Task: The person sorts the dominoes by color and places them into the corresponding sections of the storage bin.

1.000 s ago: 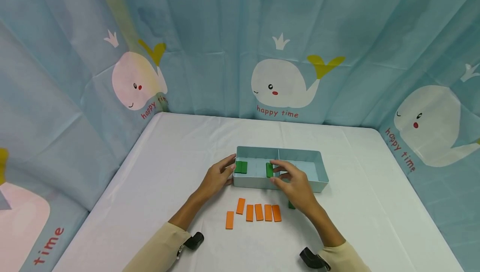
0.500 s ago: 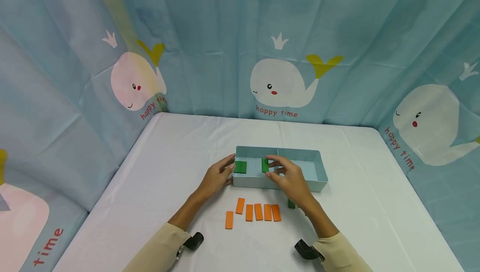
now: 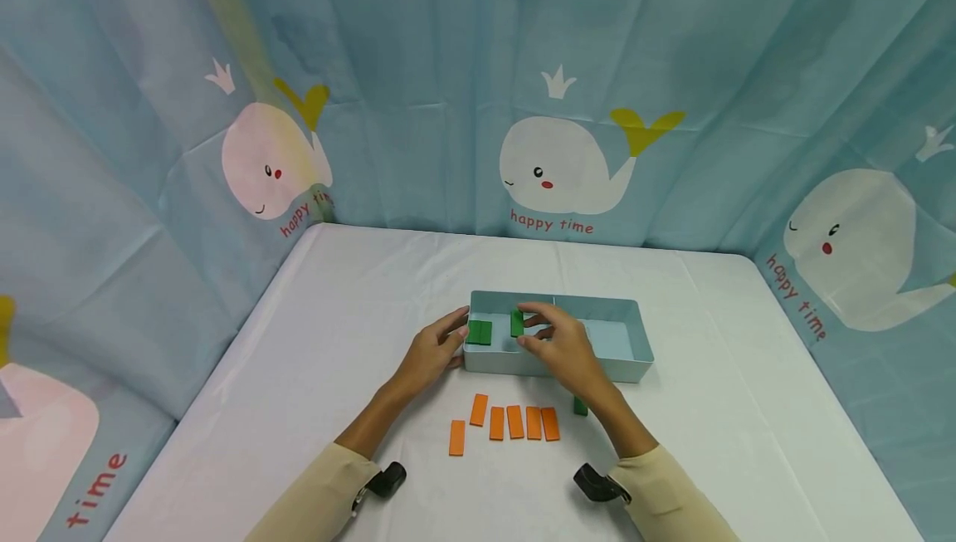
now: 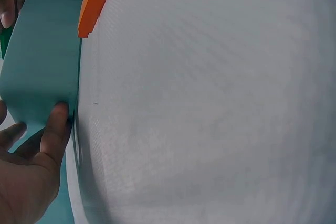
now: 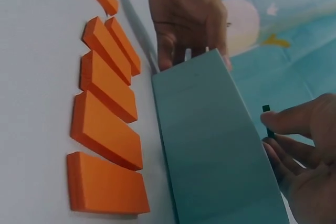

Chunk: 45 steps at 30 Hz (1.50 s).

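- Since a second ago, I see the right hand (image 3: pixel 560 347) has carried its green tile (image 3: pixel 517 323) toward 10 o'clock; the left hand (image 3: pixel 429 351) has stayed put.
- My right-side grip is a pinch: thumb and fingers close on the tile's two ends, no wider apart than the tile, with the other fingers bent behind.
- On the left I have no pinch: the fingers spread loosely against the 9 o'clock end of the blue box (image 3: pixel 508 362), one fingertip touching its near wall.
- The held tile's long axis runs 12 to 6 o'clock on my head feed; my right-wrist feed shows it as a thin edge. It is over the box's 9 o'clock compartment; I cannot tell whether it touches the floor.
- Two green tiles (image 3: pixel 485 333) lie side by side at that compartment's 9 o'clock end, also pointing 12 to 6, with the held tile at their 3 o'clock.
- Toward 6 o'clock of the box, six orange tiles (image 3: pixel 515 422) lie on the white table (image 3: pixel 358 310), most pointing near 12, one leaning toward 1.
- Another green piece (image 3: pixel 580 406) sits at their 2 o'clock, partly hidden by the right forearm.
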### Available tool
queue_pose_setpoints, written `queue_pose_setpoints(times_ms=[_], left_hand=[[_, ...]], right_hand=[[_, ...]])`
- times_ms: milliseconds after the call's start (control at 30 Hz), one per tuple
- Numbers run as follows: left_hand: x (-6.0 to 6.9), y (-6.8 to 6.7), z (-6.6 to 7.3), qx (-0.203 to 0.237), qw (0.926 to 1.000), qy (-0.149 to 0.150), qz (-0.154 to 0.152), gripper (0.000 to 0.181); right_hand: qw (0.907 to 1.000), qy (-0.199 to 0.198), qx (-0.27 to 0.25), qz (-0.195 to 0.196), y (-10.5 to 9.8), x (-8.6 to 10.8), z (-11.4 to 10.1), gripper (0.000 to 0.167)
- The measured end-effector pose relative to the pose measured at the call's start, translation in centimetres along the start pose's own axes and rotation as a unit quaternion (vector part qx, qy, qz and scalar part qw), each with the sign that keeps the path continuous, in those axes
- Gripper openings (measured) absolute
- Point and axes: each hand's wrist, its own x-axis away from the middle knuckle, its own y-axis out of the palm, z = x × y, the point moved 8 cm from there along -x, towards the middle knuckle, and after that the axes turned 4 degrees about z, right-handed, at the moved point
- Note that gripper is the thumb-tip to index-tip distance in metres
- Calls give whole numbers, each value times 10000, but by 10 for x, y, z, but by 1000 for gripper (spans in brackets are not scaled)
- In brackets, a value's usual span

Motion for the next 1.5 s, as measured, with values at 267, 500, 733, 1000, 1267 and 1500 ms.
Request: queue_pose_setpoints(times_ms=[267, 500, 733, 1000, 1267, 1500], left_hand=[[1, 1, 0, 75, 10000, 5, -49, 54], [0, 1, 1, 110, 9999, 40, -68, 55], [1, 0, 1, 85, 9999, 2, -81, 55], [0, 1, 0, 116, 9999, 25, -112, 55], [1, 1, 0, 180, 9997, 53, -125, 55], [1, 1, 0, 153, 9998, 42, -85, 54]], right_hand=[[9995, 189, 103, -221, 11, -8, 4, 52], [9988, 173, 257, -374, 17, -15, 4, 51], [9961, 320, 461, -683, 25, -23, 5, 52], [9930, 353, 678, -899, 35, -28, 0, 53], [9895, 406, 894, -1065, 44, -34, 2, 50], [9881, 452, 975, -1100, 49, -40, 7, 49]])
